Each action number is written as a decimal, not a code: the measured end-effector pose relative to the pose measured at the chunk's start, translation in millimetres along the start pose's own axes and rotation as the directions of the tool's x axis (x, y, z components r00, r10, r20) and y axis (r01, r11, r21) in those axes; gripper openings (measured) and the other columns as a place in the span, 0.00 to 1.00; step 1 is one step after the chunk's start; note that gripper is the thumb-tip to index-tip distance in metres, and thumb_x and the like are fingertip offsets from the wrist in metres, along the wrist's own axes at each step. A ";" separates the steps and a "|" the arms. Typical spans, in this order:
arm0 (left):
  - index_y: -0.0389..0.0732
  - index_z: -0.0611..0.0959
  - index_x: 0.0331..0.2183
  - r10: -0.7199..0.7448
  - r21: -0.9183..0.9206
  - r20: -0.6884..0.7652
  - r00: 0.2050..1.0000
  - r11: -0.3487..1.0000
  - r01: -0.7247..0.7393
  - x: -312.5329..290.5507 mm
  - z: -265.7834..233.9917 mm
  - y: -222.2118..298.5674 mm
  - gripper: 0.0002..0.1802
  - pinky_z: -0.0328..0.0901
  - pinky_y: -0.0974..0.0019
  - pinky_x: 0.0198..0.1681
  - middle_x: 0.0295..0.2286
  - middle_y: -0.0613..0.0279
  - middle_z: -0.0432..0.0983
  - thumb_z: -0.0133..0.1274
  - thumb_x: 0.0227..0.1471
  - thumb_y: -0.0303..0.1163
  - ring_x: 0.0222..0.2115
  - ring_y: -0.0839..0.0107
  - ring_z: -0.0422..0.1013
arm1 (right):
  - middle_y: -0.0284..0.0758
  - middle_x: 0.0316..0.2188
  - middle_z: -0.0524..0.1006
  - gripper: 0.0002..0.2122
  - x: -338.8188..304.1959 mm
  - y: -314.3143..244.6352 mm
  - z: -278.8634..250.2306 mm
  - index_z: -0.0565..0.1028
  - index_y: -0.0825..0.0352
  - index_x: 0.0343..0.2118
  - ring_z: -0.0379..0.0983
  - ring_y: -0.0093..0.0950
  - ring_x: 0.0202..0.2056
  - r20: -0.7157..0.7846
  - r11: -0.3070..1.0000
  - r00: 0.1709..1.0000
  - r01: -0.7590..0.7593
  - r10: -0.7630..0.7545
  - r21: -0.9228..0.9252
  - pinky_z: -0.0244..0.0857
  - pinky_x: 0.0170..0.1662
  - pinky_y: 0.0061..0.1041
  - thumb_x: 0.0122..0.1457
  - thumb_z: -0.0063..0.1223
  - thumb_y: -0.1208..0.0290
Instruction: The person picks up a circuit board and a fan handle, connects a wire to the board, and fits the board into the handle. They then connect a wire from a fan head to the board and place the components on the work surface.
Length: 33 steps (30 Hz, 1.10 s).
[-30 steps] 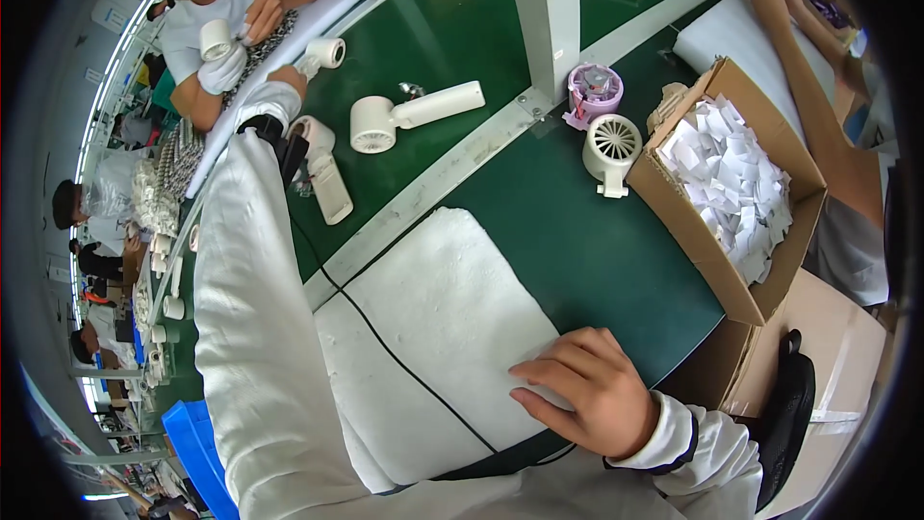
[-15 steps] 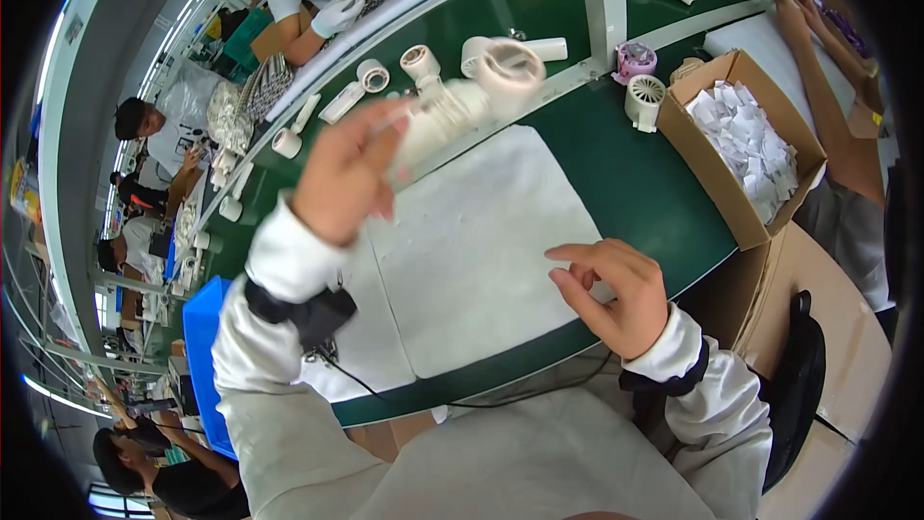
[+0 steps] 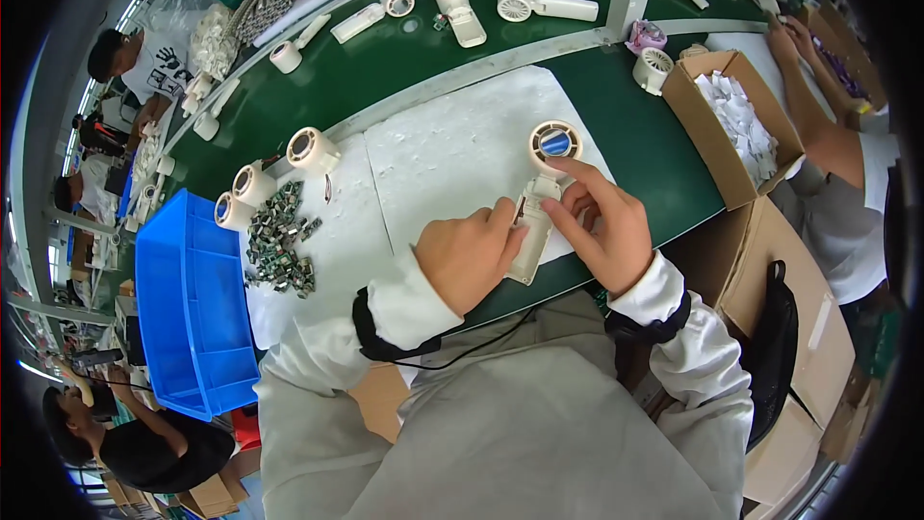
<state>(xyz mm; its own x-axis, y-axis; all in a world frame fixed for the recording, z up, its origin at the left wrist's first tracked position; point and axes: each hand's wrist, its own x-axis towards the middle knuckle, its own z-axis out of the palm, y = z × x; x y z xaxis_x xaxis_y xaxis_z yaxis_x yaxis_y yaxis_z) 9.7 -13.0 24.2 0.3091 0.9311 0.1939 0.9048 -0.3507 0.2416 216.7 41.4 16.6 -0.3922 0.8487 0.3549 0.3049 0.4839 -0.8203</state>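
A white handheld fan (image 3: 529,252) lies over the white mat (image 3: 433,154), its handle an open, hollow shell pointing toward me. The round head (image 3: 555,143) at its far end has a shiny blue centre. My left hand (image 3: 464,258) is closed, its fingers gripping the left side of the handle near a small dark reddish part, perhaps a wire. On the other side my right hand (image 3: 613,231) holds the fan, index finger by the head and thumb along the neck. Both hands partly cover the handle.
Left on the mat sit a pile of small green circuit boards (image 3: 281,243) and several white fan heads (image 3: 313,150). A blue bin (image 3: 192,308) stands beside them. More fans (image 3: 549,6) lie beyond the metal rail (image 3: 462,74). At right is a carton (image 3: 695,140) of paper pieces; co-workers sit around.
The left hand has brought the fan from near the rail toward me onto the mat. My right hand, empty before, now grips it too. The view has shifted, showing more of the left side.
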 end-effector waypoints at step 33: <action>0.43 0.86 0.23 0.152 0.212 0.008 0.988 0.966 -0.150 -3.5 24.3 19.9 0.05 0.72 0.56 0.25 0.23 0.60 0.82 0.60 0.43 0.33 0.27 0.61 0.80 | 0.35 0.23 0.69 0.16 -6.7 -32.1 29.8 0.80 0.70 0.45 0.60 0.24 0.22 0.245 0.941 0.950 0.252 -0.195 -0.226 0.59 0.26 0.24 0.51 0.58 0.83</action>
<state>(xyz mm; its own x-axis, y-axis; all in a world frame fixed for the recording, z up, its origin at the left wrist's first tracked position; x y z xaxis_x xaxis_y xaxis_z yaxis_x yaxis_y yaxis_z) 33.8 -20.8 5.2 0.4454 0.8678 0.2204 0.8894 -0.4570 0.0023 183.7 13.8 27.2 -0.6447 0.6593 0.3869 0.3845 0.7171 -0.5813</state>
